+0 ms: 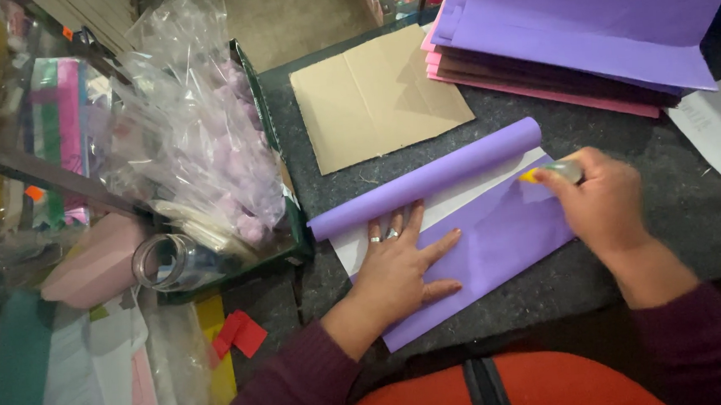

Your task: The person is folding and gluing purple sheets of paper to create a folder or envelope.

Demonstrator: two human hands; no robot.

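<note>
A purple paper sheet (497, 248) is laid on the dark grey felt work surface (671, 233); its far end is rolled into a tube (426, 179) that lies diagonally across the surface; a white sheet (460, 200) is seen between the tube and the flat purple part, and its edge also shows at the near left of the purple sheet.

The left hand (402, 267) is pressed flat on the paper just below the tube; its fingers are spread open and extended, nothing being gripped; rings are worn on two of the fingers (383, 234); the wrist is covered by a dark maroon sleeve (288, 386).

The right hand (606, 200) is closed around a small clear tube-shaped applicator with a yellow tip (555, 172); the tip is held at the right end of the roll, at or just above the paper; contact cannot be told for certain.

Beyond the roll, a flat piece of brown cardboard (375, 97) is laid on the surface; a stack of purple, brown and pink sheets (583, 30) is placed at the far right, well apart from the hands.

At the left, a green box (279, 162) is filled with clear plastic bags of pale purple pieces (198, 146); a glass jar (168, 263) is lying on its side just beside it; small red paper scraps (239, 333) are lying near the left forearm.
</note>
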